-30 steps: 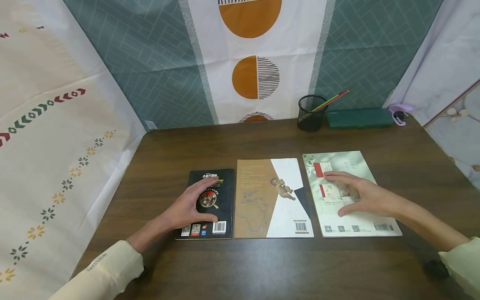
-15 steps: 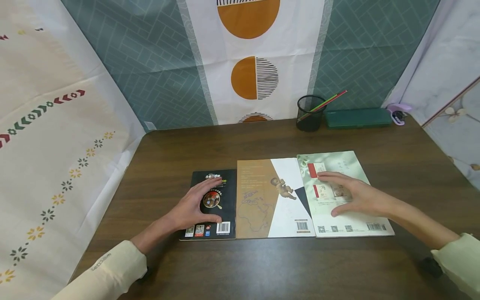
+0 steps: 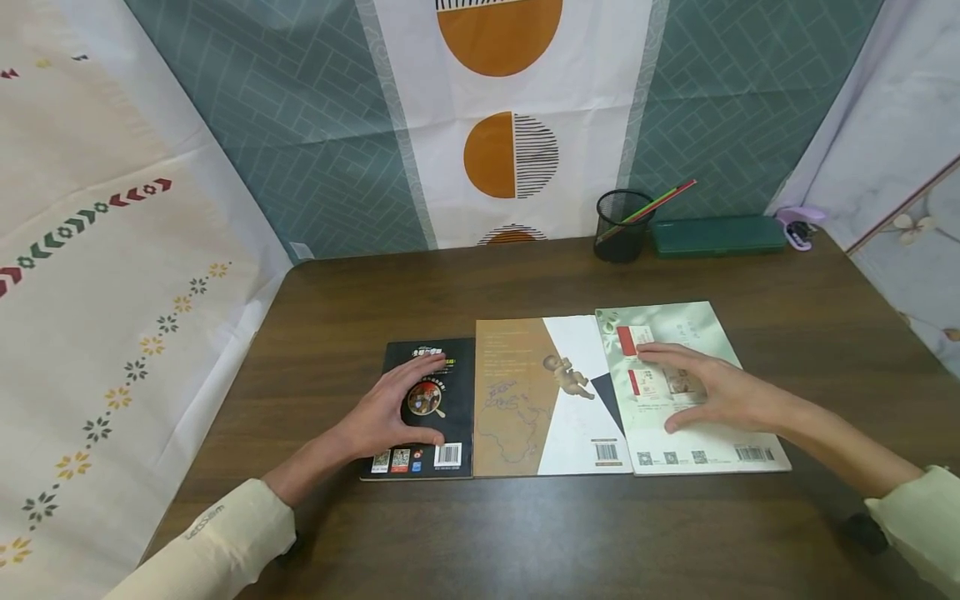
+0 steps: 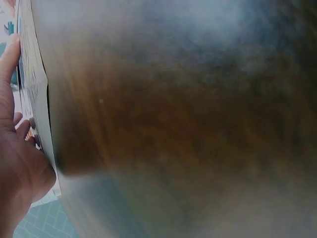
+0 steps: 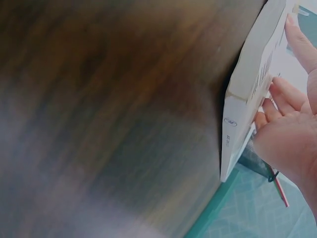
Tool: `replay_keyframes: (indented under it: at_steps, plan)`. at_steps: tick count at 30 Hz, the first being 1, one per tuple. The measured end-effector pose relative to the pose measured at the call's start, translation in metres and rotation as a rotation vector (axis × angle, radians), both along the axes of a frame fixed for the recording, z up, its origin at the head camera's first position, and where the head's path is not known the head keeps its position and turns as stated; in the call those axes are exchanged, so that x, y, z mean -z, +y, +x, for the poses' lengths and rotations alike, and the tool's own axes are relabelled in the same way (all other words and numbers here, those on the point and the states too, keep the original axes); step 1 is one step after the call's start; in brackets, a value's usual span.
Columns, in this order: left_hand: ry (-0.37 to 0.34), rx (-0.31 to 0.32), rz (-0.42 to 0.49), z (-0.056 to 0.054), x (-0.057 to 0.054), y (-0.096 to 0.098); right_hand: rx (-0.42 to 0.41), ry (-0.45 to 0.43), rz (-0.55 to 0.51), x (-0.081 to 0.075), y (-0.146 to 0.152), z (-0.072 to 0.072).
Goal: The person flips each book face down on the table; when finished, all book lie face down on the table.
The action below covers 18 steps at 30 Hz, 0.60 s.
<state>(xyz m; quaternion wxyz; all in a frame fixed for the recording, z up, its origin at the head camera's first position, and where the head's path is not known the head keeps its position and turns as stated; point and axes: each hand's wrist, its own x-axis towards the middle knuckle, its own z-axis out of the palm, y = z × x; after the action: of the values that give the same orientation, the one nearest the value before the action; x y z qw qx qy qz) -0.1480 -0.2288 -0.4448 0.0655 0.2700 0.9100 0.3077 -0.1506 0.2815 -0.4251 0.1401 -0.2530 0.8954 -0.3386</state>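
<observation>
Three books lie side by side on the table, back covers up. My left hand point(image 3: 386, 412) rests on the black book point(image 3: 459, 383) at the left, fingers and thumb spread. Between the other two is a tan and white book point(image 3: 510, 433) with a baby figure printed on it, untouched by either hand. On the pale green book point(image 3: 720, 446) at the right lies my right hand point(image 3: 720, 392), fingers extended and thumb apart. The left wrist view shows page edges point(image 4: 32, 74) beside that hand; in the right wrist view, the green book's white spine point(image 5: 230, 134) shows.
At the back of the brown table point(image 3: 480, 533) stands a black mesh pen cup point(image 3: 621, 242) with pencils point(image 3: 667, 198). Right of it are a dark green case point(image 3: 717, 237) and a small lilac object point(image 3: 799, 225). Patterned cloths point(image 3: 330, 150) hang behind and to the left.
The black book has slid slightly right and the green book left under my hands, closing the gaps beside the middle book. Over the last half second, the hands have stayed nearly still.
</observation>
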Motion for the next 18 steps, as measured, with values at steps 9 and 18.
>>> replay_keyframes:
  at_steps: [9, 18]
  plan:
    - [-0.012, 0.004, -0.007, -0.0011, 0.0003, -0.0006, -0.004, -0.002, 0.004, -0.0006, 0.0019, -0.0008]
    - [-0.006, 0.005, -0.007, -0.0012, 0.0003, 0.0004, -0.004, 0.001, 0.0, -0.0015, 0.0023, -0.0004]
